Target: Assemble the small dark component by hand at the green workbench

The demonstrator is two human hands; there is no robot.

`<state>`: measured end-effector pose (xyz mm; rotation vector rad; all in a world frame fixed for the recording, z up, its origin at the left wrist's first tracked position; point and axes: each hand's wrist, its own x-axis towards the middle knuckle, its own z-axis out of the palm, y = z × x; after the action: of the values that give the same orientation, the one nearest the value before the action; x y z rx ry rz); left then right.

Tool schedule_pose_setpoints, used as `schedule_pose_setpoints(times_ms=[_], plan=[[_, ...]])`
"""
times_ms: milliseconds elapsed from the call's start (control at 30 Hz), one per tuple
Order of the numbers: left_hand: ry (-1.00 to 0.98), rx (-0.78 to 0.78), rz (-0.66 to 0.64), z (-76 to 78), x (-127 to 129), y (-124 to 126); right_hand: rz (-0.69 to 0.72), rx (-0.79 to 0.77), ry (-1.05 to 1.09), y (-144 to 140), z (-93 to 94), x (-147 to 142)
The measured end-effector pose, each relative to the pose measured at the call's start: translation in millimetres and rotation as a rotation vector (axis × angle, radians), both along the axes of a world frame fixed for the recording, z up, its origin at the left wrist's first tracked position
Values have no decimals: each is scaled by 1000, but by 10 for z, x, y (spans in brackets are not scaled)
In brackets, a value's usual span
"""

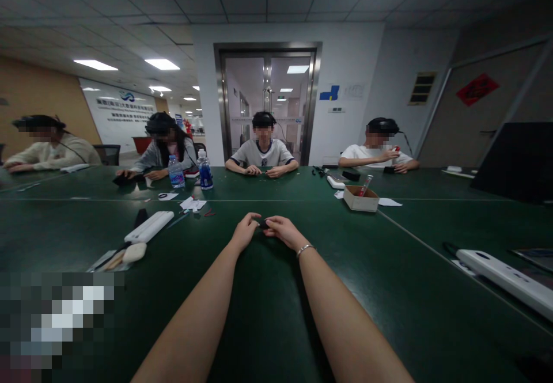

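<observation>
Both my arms reach forward over the green table (345, 291). My right hand (281, 230), with a silver bracelet at its wrist, pinches a small black object (262, 224) between thumb and fingers. From the other side my left hand (246, 231) has its thumb and forefinger closed on the left end of the same object. A tiny bright spot shows at that end. The object is too small and dark for me to tell its kind, and the right fingers hide part of it.
Left lie a white power strip (150, 227) and a rounded pale item (135, 253). Two bottles (204, 170), paper scraps (192, 204) and an open box (361, 200) stand farther off. Another power strip (505, 279) lies right. Several people sit opposite, one person (262, 152) straight ahead.
</observation>
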<state>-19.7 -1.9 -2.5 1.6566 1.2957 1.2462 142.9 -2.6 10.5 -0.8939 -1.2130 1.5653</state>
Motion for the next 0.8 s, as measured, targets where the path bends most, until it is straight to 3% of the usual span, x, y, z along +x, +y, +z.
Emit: schedule_pose_setpoints(times_ms=[200, 567, 800], plan=[[-30, -46, -65, 9, 29, -9, -6, -18, 12, -20, 23, 8], [-42, -34, -9, -13, 3, 23, 5, -2, -4, 19, -13, 7], [13, -23, -89, -84, 13, 66, 13, 9, -23, 15, -43, -12]])
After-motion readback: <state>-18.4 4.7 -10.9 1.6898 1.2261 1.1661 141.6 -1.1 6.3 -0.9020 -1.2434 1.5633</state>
